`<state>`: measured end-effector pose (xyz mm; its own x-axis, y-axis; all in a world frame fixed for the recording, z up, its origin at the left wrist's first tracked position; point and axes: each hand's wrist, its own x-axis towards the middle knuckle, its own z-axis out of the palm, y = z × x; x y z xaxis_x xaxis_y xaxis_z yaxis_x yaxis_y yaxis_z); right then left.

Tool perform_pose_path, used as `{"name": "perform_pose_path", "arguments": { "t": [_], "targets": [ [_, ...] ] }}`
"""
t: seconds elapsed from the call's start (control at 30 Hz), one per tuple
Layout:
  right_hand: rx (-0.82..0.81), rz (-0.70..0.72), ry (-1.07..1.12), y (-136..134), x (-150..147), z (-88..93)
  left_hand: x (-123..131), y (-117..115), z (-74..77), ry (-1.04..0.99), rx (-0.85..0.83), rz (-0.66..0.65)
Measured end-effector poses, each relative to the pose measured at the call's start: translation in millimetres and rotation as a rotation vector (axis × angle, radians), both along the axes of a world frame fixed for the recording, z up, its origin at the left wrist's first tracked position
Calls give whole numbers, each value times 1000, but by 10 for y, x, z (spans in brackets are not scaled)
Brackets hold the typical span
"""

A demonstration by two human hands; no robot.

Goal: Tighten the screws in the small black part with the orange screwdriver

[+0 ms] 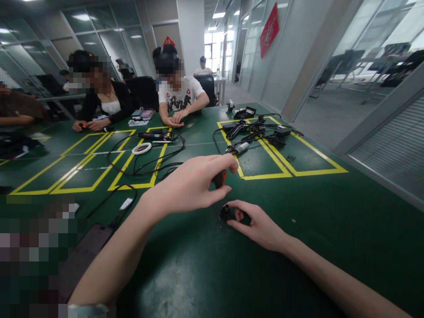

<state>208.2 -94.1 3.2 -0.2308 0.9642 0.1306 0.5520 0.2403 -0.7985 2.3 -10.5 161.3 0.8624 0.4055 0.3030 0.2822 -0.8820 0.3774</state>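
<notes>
My left hand [190, 183] reaches in over the green table [265, 247], its fingers curled round a small orange and black object [219, 179]. Most of that object is hidden by the hand, so its kind does not show. Lower and to the right, my right hand [256, 223] pinches a small black round part [225, 214] with a short upright stub between thumb and forefinger. This part is at the tabletop, just below my left hand and apart from it.
Ahead on the right, black cables and tools [261, 130] lie within yellow tape outlines [318, 173]. A white ring [141, 148] and looped cable [179, 150] are further left. A dark phone [86, 256] lies by my left forearm. Across the table sit co-workers [183, 95].
</notes>
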Motion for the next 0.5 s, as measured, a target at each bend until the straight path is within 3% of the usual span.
{"name": "perform_pose_path", "arguments": {
  "t": [0.13,0.37,0.5],
  "targets": [
    [5,-3,-2,-1,1,2,-4,0,11,37,4,59],
    [17,5,9,-4,2,29,-61,-27,36,0,-89,-68],
    [-1,2,14,-5,1,26,-34,-6,5,-11,-42,-38]
  ]
}}
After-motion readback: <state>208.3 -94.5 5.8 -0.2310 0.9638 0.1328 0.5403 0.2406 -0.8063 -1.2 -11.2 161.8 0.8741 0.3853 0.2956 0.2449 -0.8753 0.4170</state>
